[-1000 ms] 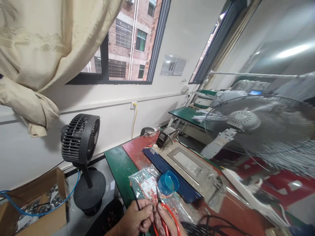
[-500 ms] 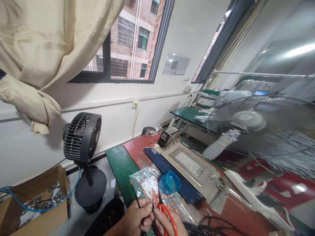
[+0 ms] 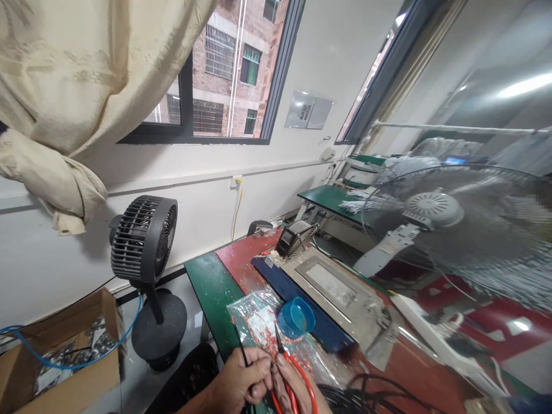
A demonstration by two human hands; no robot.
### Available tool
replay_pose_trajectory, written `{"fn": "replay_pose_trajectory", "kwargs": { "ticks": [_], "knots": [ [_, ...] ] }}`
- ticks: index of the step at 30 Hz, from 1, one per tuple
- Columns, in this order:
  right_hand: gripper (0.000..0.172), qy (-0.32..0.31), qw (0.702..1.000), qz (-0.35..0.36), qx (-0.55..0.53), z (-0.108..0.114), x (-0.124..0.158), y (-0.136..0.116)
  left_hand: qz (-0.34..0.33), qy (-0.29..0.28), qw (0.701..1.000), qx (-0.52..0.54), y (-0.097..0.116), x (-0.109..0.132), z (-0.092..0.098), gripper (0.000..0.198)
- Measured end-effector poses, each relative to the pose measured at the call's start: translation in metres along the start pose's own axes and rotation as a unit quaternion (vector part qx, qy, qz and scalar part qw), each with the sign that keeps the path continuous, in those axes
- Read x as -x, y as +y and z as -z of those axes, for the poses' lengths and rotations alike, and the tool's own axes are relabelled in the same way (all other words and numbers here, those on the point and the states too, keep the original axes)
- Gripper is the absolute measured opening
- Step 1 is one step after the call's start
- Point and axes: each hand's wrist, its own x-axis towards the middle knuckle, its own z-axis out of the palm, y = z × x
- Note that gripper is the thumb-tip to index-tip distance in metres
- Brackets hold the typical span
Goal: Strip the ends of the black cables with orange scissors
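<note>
My left hand is closed around a thin black cable, whose reddish tip points up and away from me. Right beside it, my right hand grips scissors with red-orange handles and dark pointed blades directed up. The fingertips of both hands meet at a small dark spot that I cannot make out. Beyond the hands lies a clear plastic bag strewn with tiny red and yellowish bits. A blue round tub stands on it. Black cables lie coiled to the right of my hands.
A beige metal device with a dark blue front rests on the red and green table. A black fan stands left, near a cardboard box of bagged parts. A large caged fan is at right.
My right hand and the scissors have tilted slightly, and the handles look more spread. The left hand keeps its hold on the cable with little movement. The view shifts slightly.
</note>
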Motion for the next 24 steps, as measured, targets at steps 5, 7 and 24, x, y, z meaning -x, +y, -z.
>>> {"fn": "replay_pose_trajectory", "kwargs": {
  "ticks": [5, 7, 24],
  "knots": [
    [0.051, -0.008, 0.999, -0.005, -0.045, -0.0004, 0.0028, 0.0015, -0.006, -0.03, 0.999, 0.016, -0.0029, -0.0012, 0.0034, 0.042],
    [0.051, -0.01, 0.999, -0.006, -0.049, 0.0002, 0.0022, 0.0035, -0.007, -0.041, 0.999, 0.019, -0.0048, -0.0013, 0.005, 0.04],
    [0.052, 0.073, 0.989, 0.054, 0.118, 0.0042, -0.0059, -0.0013, -0.014, 0.013, 0.995, 0.099, -0.0075, -0.0061, 0.0078, 0.032]
  ]
}}
